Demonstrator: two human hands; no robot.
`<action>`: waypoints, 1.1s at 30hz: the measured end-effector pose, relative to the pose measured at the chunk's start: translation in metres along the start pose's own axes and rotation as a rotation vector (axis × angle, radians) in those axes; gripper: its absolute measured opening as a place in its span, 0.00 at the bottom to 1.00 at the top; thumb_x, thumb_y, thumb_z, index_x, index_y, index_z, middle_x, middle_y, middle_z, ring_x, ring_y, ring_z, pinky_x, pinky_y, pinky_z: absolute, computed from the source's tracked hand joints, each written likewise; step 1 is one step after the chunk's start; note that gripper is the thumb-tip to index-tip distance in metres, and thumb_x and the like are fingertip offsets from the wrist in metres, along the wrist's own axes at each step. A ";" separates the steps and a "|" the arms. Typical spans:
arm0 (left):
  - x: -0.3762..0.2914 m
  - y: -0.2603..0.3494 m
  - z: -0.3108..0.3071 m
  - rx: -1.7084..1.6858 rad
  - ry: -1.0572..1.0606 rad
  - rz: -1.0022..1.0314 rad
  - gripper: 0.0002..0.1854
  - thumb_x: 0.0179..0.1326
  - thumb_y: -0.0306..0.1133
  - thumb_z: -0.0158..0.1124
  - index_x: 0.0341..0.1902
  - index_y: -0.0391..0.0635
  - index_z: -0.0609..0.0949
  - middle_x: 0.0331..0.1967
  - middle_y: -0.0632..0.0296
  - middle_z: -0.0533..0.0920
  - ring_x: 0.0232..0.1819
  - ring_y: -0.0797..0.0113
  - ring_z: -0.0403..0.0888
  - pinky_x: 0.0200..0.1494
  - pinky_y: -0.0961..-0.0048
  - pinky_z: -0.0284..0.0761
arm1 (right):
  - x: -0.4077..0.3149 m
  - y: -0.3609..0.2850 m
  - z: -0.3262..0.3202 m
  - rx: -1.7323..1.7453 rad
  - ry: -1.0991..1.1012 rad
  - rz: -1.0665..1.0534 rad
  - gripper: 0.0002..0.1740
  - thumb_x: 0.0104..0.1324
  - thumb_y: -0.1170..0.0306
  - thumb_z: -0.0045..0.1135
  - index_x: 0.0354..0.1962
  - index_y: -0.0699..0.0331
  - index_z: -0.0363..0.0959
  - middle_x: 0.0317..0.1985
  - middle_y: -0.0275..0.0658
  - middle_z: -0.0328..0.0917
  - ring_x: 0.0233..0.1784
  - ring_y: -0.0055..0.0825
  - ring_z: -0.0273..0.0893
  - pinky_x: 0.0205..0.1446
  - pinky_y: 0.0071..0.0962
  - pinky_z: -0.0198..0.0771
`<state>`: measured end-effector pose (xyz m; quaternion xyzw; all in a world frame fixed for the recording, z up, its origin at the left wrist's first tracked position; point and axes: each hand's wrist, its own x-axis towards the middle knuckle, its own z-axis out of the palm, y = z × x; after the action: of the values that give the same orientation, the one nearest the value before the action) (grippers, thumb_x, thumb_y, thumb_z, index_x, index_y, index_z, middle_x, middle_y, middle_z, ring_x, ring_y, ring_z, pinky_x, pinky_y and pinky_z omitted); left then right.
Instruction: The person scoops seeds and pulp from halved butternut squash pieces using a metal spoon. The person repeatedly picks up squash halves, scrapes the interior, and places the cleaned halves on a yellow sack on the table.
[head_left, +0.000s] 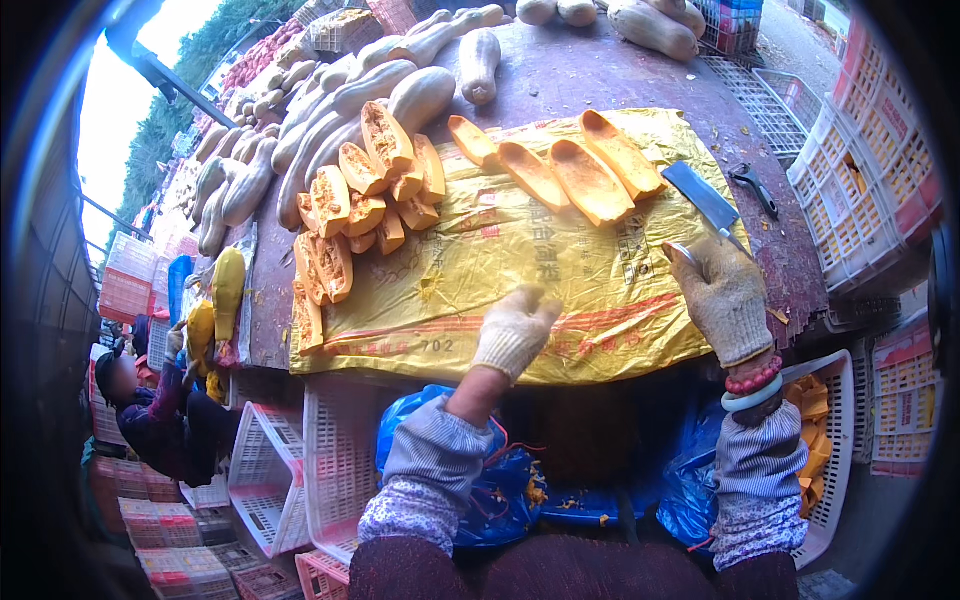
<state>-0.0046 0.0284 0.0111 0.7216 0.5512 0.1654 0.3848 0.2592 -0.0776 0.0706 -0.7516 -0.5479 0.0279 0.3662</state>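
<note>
My left hand (517, 330), in a pale knit work glove, hovers over the front of a yellow woven sack (480, 289). Its fingers are curled and blurred, and I see nothing in them. My right hand (720, 300), gloved too, grips a shiny metal tool (681, 253); only its rounded end shows. Just beyond that hand lies a cleaver (701, 196), its handle partly behind the glove. Hollowed squash pieces (591, 180) rest in a row across the sack's far side. Cut pieces with seeds and pulp (330, 201) are heaped at its left.
Whole butternut-type squashes (352, 105) pile up on the purple tabletop (540, 75). A black-handled peeler (756, 187) lies right of the cleaver. Blue plastic bags (495, 502) hang below the front edge. A white crate (838, 435) holds orange chunks. Another person (161, 420) handles a peeled squash at left.
</note>
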 end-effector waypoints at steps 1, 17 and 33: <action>0.031 -0.004 -0.016 -0.126 0.160 -0.042 0.29 0.73 0.49 0.64 0.64 0.35 0.82 0.58 0.39 0.87 0.62 0.48 0.86 0.66 0.61 0.78 | -0.001 -0.002 0.003 0.063 -0.027 0.079 0.12 0.70 0.66 0.70 0.32 0.65 0.80 0.29 0.48 0.80 0.32 0.47 0.81 0.36 0.43 0.74; 0.325 -0.008 -0.032 0.658 0.335 0.016 0.22 0.68 0.38 0.65 0.63 0.45 0.83 0.57 0.42 0.84 0.58 0.43 0.86 0.61 0.50 0.82 | 0.019 -0.028 0.031 -0.106 -0.213 -0.182 0.09 0.60 0.66 0.74 0.30 0.58 0.80 0.28 0.43 0.77 0.32 0.48 0.78 0.37 0.46 0.73; 0.257 -0.041 -0.054 0.647 0.457 0.104 0.29 0.69 0.50 0.65 0.64 0.39 0.78 0.54 0.38 0.82 0.54 0.41 0.86 0.57 0.49 0.82 | 0.029 -0.034 0.048 -0.095 -0.287 -0.264 0.11 0.58 0.65 0.76 0.30 0.58 0.80 0.28 0.43 0.77 0.34 0.48 0.80 0.39 0.47 0.74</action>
<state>0.0189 0.2903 -0.0316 0.7771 0.6091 0.1587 -0.0040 0.2222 -0.0235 0.0656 -0.6778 -0.6892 0.0608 0.2489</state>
